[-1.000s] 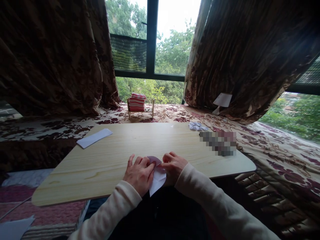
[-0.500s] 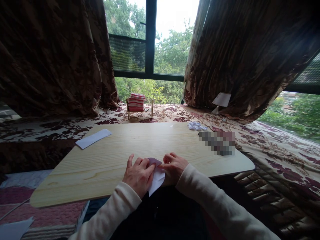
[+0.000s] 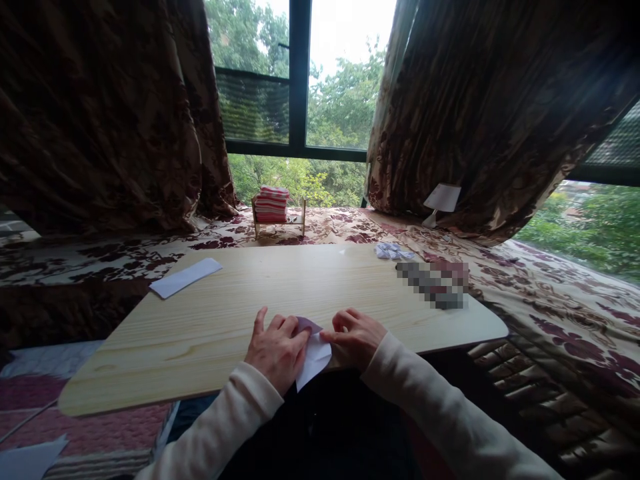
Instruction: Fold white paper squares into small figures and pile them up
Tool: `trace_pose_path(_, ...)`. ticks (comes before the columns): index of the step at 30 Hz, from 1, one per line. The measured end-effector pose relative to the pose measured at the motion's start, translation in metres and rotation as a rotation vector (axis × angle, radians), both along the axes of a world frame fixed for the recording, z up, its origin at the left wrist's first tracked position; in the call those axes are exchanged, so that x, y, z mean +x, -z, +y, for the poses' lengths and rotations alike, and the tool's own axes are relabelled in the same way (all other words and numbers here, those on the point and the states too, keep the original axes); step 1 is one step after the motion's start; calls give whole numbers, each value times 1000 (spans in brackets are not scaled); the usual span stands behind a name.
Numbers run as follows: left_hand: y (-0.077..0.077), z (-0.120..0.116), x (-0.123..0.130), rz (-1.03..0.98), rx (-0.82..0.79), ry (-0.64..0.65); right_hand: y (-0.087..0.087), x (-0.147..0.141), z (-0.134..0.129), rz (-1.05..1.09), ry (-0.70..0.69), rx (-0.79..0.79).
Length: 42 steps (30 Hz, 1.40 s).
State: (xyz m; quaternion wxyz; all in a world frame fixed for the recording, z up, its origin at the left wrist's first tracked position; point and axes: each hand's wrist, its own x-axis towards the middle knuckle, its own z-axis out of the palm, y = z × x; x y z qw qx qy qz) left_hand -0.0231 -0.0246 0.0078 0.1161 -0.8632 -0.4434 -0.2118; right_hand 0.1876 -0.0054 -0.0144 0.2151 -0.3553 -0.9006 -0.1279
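Observation:
A small folded piece of white paper (image 3: pixel 315 359) is between my hands at the near edge of the pale wooden table (image 3: pixel 260 287). My left hand (image 3: pixel 279 349) grips its left side, fingers bent over it and the index finger raised a little apart. At the paper's right edge, the closed fingers of my right hand (image 3: pixel 357 337) pinch or press it; the exact contact is partly hidden. The paper's upper flap looks shaded and its lower corner points down past the table edge.
A folded white paper strip (image 3: pixel 185 278) lies at the table's far left. Crumpled or folded white paper pieces (image 3: pixel 393 251) sit far right, beside a pixelated dark object (image 3: pixel 433 285). Behind stand a small rack with striped cloths (image 3: pixel 271 205) and a white lamp (image 3: pixel 443 200).
My right hand has shifted slightly to the right along the paper's edge. The left hand stays nearly in place, and a bit more of the paper's white face shows.

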Motion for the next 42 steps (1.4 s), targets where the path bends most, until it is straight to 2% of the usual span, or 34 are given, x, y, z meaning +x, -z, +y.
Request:
trace_pose_path(10, -4, -3, 1, 25, -9, 6, -2, -2, -1, -7, 28, -22)
trace_pose_path(18, -7, -13, 12, 44, 45, -68, -4, -2, -4, -21, 43, -35)
trace_pose_path(26, -13, -16, 16, 91, -18, -95, -8, -2, -5, -38, 23, -36)
trace_pose_path(35, -5, -18, 12, 27, 81, -51, -5, -3, -4, -54, 83, -85)
trace_pose_path(42, -5, -20, 15, 19, 5, -88, 0, -3, -4, -14, 75, -77)
